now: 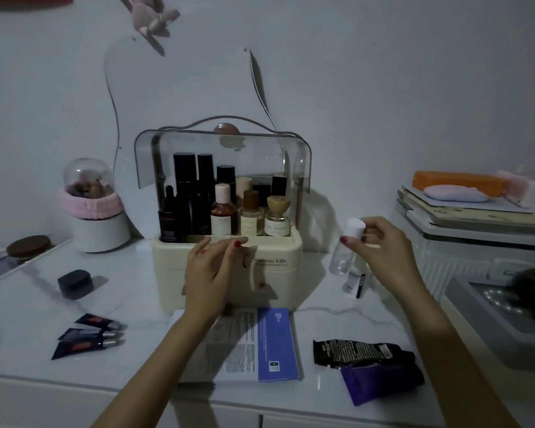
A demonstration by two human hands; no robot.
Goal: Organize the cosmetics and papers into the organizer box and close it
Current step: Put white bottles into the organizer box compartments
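A dark jar [71, 282] is sitting at the left of the white tabletop [142, 282], and three dark tubes [88, 335] are lying side by side nearer the front edge. Behind them a white pot [99, 230] with a clear dome and a pink band is standing by the wall.

In the middle the cream organizer box [278, 267] is standing with its smoky clear lid [223, 149] swung up, and its top tray is holding upright bottles [223, 208]: tall black ones at the left, amber and clear ones with pale caps at the right. The left hand [210, 273] is hovering before the box front, fingers loosely curled; it may be pinching something thin, but blur is hiding it. Papers [250, 344] with a blue leaflet are lying flat just in front of the box.

The right hand [380, 245] is gripping a small clear bottle [345, 251] with a white cap, right of the box. A black sachet [359, 350] and a purple tube [383, 381] are lying near the front right.
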